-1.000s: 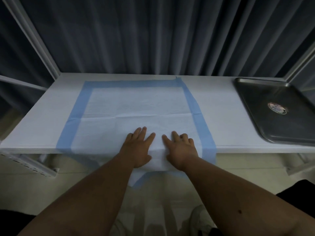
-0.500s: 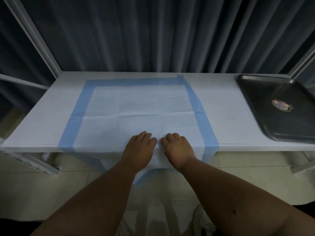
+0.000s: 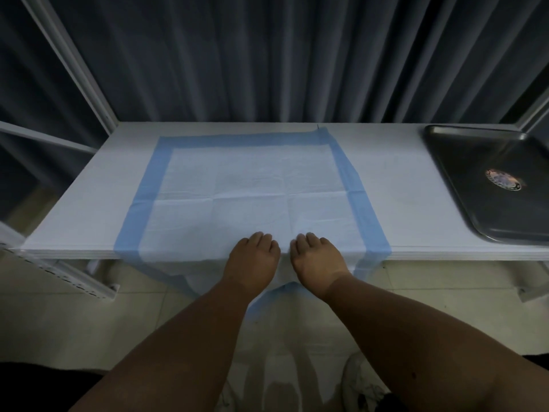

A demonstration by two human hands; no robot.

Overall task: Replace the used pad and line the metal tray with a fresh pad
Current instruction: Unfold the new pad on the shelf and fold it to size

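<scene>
Looking down at the white table (image 3: 386, 185), we see a pad (image 3: 249, 188) spread flat across its middle, white in the centre with a blue border all round. Its far edge lies close to the back of the table, and its near edge hangs over the front edge toward the floor. Fold creases cross the white part in a grid.

Our left hand (image 3: 252, 260) and right hand (image 3: 318, 260) sit side by side at the table's front edge, near the middle of the pad's near side, close together but apart. On both hands the fingers are curled under, so only knuckles show; they appear to bunch the pad where it bends over the edge, and a small ridge of material rises between them. We cannot tell exactly how much material each hand grips.

The metal tray (image 3: 463, 185) rests on the right end of the table, well apart from the pad, with a round sticker (image 3: 503, 179) on its bare bottom. Dark curtains (image 3: 267, 55) hang behind the table, and a pale tiled floor (image 3: 44, 316) shows below.
</scene>
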